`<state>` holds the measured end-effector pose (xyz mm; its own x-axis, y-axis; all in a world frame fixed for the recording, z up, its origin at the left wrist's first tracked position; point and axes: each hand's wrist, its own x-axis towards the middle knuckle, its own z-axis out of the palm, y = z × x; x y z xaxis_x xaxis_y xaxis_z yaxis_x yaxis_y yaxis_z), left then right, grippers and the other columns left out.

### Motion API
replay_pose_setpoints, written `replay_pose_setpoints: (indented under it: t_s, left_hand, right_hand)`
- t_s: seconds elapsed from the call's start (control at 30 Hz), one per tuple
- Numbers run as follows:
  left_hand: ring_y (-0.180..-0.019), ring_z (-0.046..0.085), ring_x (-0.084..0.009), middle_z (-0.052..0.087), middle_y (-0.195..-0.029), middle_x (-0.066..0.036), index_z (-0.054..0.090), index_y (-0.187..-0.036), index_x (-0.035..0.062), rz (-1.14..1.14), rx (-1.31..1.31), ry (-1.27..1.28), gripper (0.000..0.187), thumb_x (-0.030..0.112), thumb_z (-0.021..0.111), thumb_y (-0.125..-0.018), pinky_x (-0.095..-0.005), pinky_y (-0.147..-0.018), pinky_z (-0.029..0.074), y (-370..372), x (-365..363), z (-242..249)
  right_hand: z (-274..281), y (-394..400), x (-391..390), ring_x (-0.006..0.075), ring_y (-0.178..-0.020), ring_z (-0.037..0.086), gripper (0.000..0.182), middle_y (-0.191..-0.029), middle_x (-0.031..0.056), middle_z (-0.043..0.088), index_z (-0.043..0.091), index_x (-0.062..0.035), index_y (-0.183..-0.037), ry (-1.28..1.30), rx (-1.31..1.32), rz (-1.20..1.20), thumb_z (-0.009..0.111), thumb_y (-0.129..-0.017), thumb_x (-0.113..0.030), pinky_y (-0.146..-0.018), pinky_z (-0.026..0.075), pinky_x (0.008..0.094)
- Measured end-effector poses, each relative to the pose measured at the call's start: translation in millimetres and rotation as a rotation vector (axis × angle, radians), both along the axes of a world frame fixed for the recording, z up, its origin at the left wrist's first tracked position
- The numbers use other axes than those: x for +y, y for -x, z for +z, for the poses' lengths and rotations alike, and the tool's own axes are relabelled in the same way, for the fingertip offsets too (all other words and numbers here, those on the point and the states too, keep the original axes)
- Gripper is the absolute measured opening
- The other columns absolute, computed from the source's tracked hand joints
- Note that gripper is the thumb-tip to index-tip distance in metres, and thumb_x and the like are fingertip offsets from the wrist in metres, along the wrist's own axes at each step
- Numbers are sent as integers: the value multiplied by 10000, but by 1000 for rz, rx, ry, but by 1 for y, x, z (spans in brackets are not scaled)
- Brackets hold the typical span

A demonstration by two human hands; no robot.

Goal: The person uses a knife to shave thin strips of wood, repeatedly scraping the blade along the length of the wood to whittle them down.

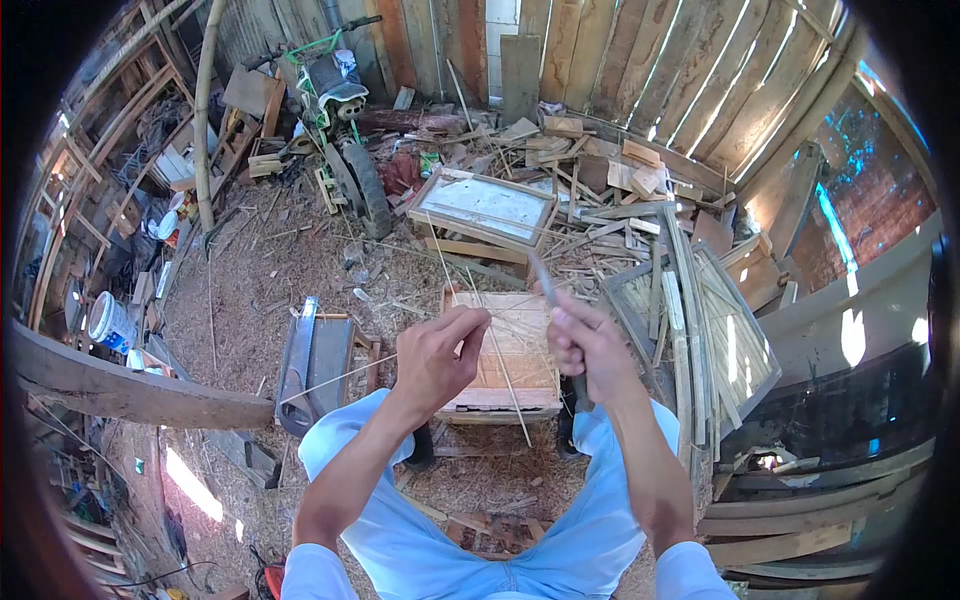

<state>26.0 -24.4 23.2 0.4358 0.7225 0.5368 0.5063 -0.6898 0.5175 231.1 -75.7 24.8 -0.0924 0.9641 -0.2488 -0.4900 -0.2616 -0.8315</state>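
Observation:
My left hand (438, 352) is pinched around a thin wooden strip (340, 381), whose long end sticks out to the left over my knee. In my closed right hand (590, 345) is a knife (543, 278), its blade pointing up and away from me. The two hands are level with each other, a short gap apart, above a low wooden bench (515, 345) between my knees. More thin strips (505, 372) cross the bench top, one reaching past its near edge.
A handsaw (298, 385) rests on a small wooden stand at left. Beyond the bench lie a framed panel (485, 205) and heaped wood scraps (590, 170). A motorbike (350, 150) stands at the back. Long boards (685, 320) lean at right; a white bucket (112, 322) is far left.

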Motion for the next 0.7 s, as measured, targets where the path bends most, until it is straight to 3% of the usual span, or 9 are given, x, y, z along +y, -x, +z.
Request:
replay_pose_setpoints:
  t_s: [0.17, 0.37, 0.47, 0.63, 0.7]
  left_hand:
    - [-612, 625, -247, 639, -772, -35, 621, -878, 102, -4, 29, -98, 117, 48, 654, -780, -326, -492, 470, 0, 0, -4]
    - [-609, 624, -248, 650, -786, -39, 625, -872, 99, -5, -1, -49, 114, 38, 652, -780, -322, -494, 470, -2, -1, 0]
    - [-591, 624, -248, 663, -805, -43, 629, -865, 94, 5, -19, -23, 85, 41, 641, -799, -321, -494, 470, 1, -2, -1]
    - [-541, 605, -240, 668, -800, -66, 631, -871, 78, 35, -69, 79, 52, 65, 638, -821, -327, -485, 461, 1, 3, 1]
    - [-524, 597, -235, 667, -793, -75, 630, -876, 72, 22, -111, 104, 51, 75, 638, -826, -328, -481, 456, -2, 3, -3]
  right_hand:
    - [-7, -14, 5, 6, -490, 304, 399, -666, -53, 381, 452, -87, -1349, -14, 80, -17, 492, -957, -148, -411, 239, 139]
    - [-5, 0, -2, 20, -493, 328, 429, -686, -51, 430, 463, -96, -1347, 35, 128, 82, 544, -928, -145, -408, 246, 158]
    - [-8, -30, 6, 18, -497, 324, 378, -668, -59, 402, 490, -99, -1310, -15, 181, -119, 528, -935, -130, -400, 250, 157]
    - [-11, -22, 4, 24, -516, 352, 381, -702, -34, 433, 465, -77, -1327, -88, 186, -66, 494, -951, -129, -407, 279, 157]
    - [-12, -14, 4, 35, -543, 384, 381, -737, -9, 465, 456, -53, -1329, -171, 123, -194, 483, -956, -129, -423, 302, 160]
